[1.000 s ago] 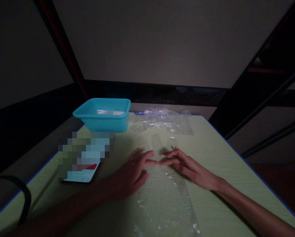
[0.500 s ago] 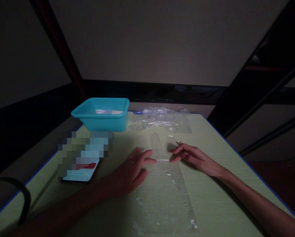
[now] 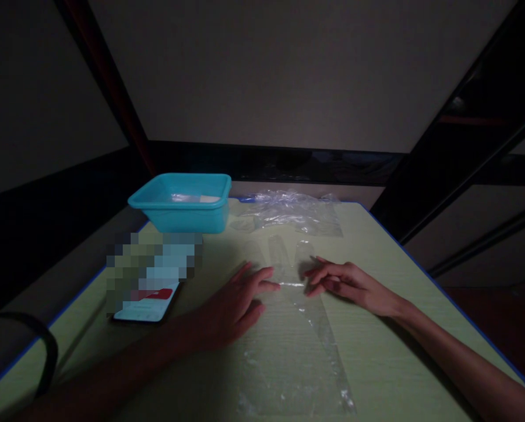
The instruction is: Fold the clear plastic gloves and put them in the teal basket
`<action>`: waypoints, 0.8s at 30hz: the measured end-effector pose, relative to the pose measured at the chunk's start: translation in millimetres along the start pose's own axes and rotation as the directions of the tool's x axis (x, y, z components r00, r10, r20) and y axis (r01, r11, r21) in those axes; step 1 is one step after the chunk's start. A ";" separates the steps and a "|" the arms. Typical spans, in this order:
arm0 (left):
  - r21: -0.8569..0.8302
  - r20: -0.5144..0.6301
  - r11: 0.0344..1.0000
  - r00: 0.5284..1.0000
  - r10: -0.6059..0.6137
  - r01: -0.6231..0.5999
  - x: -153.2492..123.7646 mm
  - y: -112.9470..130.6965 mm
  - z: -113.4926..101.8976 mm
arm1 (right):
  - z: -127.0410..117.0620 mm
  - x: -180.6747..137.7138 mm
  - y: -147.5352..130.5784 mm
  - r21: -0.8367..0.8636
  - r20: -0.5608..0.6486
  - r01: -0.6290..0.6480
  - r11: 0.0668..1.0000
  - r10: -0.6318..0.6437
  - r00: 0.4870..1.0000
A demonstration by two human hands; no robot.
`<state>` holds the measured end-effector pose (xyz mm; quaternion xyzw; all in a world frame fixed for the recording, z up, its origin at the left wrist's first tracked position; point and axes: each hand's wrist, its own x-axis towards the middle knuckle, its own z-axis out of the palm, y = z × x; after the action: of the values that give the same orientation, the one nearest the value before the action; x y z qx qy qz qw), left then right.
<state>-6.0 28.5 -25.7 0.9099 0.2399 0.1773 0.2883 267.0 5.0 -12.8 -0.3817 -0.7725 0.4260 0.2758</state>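
Note:
A clear disposable plastic glove (image 3: 295, 346) lies flat on the table, its finger sections (image 3: 280, 252) pointing away from me and its wide cuff towards me. My left hand (image 3: 240, 305) rests at the glove's left side with fingers apart, the fingertips touching the film near a bright crease (image 3: 292, 285). On the opposite side, my right hand (image 3: 345, 284) has its fingers loosely bent and apart, with the tips on or just over the glove's right edge. Neither hand grips anything.
A blue plastic basin (image 3: 185, 217) with pale items inside stands at the back left. Crumpled clear plastic (image 3: 293, 211) lies along the far edge. A phone (image 3: 145, 308) with a lit, partly pixelated screen is left of my left hand. A dark curved strap (image 3: 46, 346) is at lower left.
My right hand's fingertips have shifted slightly, with the lower one a little nearer to me and away from the crease. My left hand and the glove look almost unchanged.

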 end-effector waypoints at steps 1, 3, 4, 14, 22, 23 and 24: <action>-0.007 0.001 1.000 1.000 0.000 0.000 0.0 -1.1 0.5 | -0.2 -0.2 0.4 -0.009 0.004 0.002 1.000 -0.002 1.000; -0.032 -0.003 0.999 1.000 0.004 -0.004 -0.3 -3.9 1.8 | -2.7 -1.5 2.8 -0.010 -0.017 -0.005 1.000 0.004 1.000; -0.053 -0.012 0.999 1.000 0.009 -0.009 -0.5 -5.5 2.5 | -4.3 -2.3 4.1 -0.003 -0.033 -0.009 1.000 0.009 0.999; -0.275 -0.177 0.949 0.962 -0.207 0.153 -3.5 -4.1 -7.8 | 5.1 -6.7 -29.0 -0.304 0.135 0.171 0.937 -0.136 0.982; -0.384 -0.255 0.906 0.923 -0.290 0.178 -2.5 -12.2 -4.7 | 15.8 -26.8 -46.1 -0.328 0.435 0.134 0.935 0.024 0.900; -0.401 -0.250 0.898 0.921 -0.298 0.182 -2.4 -12.6 -4.1 | 18.4 -27.9 -45.6 -0.309 0.457 0.143 0.940 0.015 0.889; -0.411 -0.246 0.892 0.920 -0.307 0.188 -2.3 -12.9 -3.6 | 21.2 -28.5 -45.0 -0.288 0.480 0.157 0.945 0.000 0.877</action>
<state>-13.9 38.1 -31.2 0.7601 0.3576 0.3195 0.4385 250.9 -43.5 13.2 -0.2735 -0.8896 0.3646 0.0309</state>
